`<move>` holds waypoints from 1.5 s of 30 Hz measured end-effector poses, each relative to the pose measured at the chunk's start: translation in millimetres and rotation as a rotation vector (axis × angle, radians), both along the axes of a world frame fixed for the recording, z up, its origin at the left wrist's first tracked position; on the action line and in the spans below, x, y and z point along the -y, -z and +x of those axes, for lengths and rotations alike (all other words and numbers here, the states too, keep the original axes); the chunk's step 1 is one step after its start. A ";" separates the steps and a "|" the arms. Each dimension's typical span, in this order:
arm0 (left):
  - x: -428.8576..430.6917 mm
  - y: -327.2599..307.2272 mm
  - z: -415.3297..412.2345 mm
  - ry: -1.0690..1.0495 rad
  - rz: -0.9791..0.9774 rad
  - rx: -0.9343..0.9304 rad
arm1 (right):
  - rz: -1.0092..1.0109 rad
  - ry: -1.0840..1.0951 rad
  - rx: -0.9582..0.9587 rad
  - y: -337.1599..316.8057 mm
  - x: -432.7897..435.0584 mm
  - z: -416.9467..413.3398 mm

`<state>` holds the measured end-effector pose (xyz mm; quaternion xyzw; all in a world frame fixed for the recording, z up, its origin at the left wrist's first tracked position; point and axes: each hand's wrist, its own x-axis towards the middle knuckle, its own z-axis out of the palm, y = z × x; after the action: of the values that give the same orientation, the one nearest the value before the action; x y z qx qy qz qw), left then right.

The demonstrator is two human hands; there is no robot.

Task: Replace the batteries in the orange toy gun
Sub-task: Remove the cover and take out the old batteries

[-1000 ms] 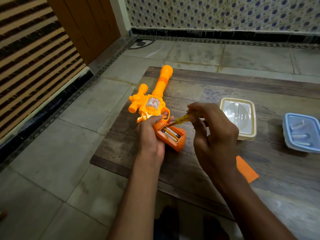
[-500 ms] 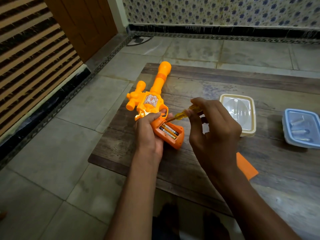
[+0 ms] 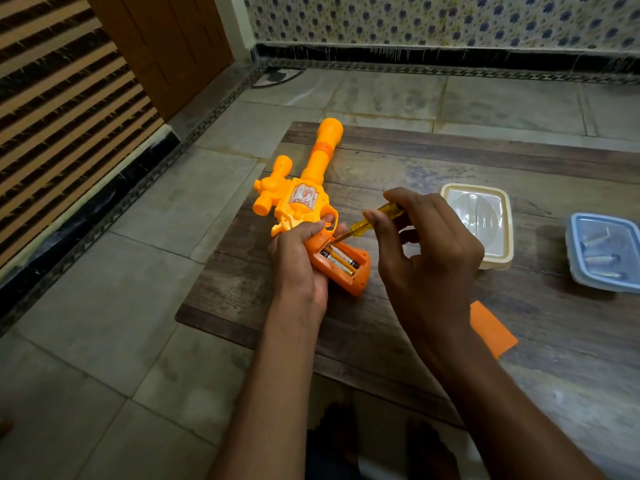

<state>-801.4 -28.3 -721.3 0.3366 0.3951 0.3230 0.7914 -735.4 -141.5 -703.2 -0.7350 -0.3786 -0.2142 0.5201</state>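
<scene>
The orange toy gun [image 3: 304, 199] lies on the wooden table [image 3: 433, 161], barrel pointing away. Its grip compartment is uncovered, and two batteries [image 3: 338, 260] lie side by side inside. My left hand [image 3: 299, 265] clasps the grip from the left, thumb near the trigger. My right hand [image 3: 426, 258] holds a yellow-handled screwdriver [image 3: 372, 221], whose tip rests at the upper end of the batteries. An orange battery cover [image 3: 491, 329] lies flat on the table behind my right wrist, partly hidden.
A cream-rimmed clear container [image 3: 485, 223] sits just right of my right hand. At the far right a blue-lidded box [image 3: 604, 252] holds several batteries. The low table stands on a tiled floor [image 3: 138, 271]; its near-left corner is close to my left forearm.
The screwdriver tip has dipped lower, into the top of the compartment beside the batteries. My view has shifted slightly; both hands keep their hold.
</scene>
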 end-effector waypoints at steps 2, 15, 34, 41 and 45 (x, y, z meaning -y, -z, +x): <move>-0.6 0.1 -0.1 0.004 0.001 0.007 | 0.010 -0.002 -0.007 1.3 0.6 -0.7; 1.8 6.8 5.7 -0.018 -0.099 0.044 | 0.020 -0.145 -0.004 -4.3 -8.6 4.9; 0.8 15.0 6.9 -0.029 -0.033 -0.008 | -0.112 -0.324 -0.225 -8.2 -58.6 28.3; 4.5 16.4 10.1 -0.016 0.076 -0.005 | -0.317 -0.409 -0.166 -24.3 -90.2 41.1; 5.0 12.7 8.4 -0.008 0.102 -0.019 | -0.423 -0.403 -0.164 -25.7 -103.5 47.6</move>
<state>-793.0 -33.3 -734.0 0.3780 0.3870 0.3427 0.7680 -687.8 -38.0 -677.4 -0.7519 -0.5096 0.0369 0.4166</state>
